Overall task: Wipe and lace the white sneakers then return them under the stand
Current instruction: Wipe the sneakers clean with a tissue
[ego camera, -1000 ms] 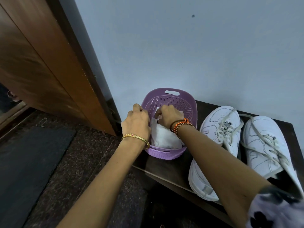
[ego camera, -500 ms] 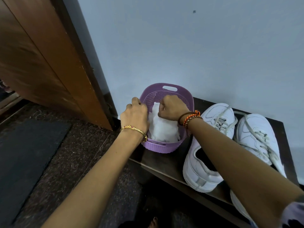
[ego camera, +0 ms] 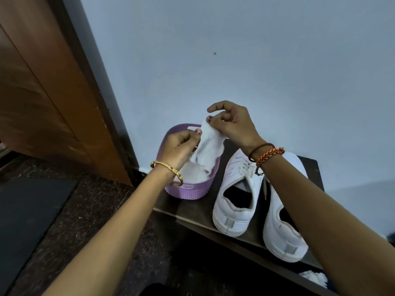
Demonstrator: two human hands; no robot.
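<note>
Left hand: the left hand (ego camera: 179, 146), at the centre of the frame, pinches the lower left edge of a white wipe (ego camera: 210, 144) between thumb and curled fingers; a gold bangle (ego camera: 168, 169) circles the wrist.
Right hand: the right hand (ego camera: 232, 124), just above and right of the left, pinches the wipe's top corner with thumb and a finger, the forefinger raised free; a brown band and an orange braided band (ego camera: 270, 155) sit on the wrist.
Wipe: stretched between both hands, lifted above the basket, its lower end hanging toward more white material inside.
Basket: a purple plastic basket (ego camera: 188, 192) stands at the left end of the dark wooden stand (ego camera: 192, 210), against the wall.
Sneakers: two white sneakers lie side by side on the stand top, right of the basket, heels toward the camera; the left sneaker (ego camera: 237, 195) shows loose laces, the right sneaker (ego camera: 282, 236) is partly hidden by the right forearm.
Surroundings: a brown wooden door (ego camera: 49, 92) fills the upper left; a dark mat (ego camera: 25, 214) lies at lower left on the speckled floor.
</note>
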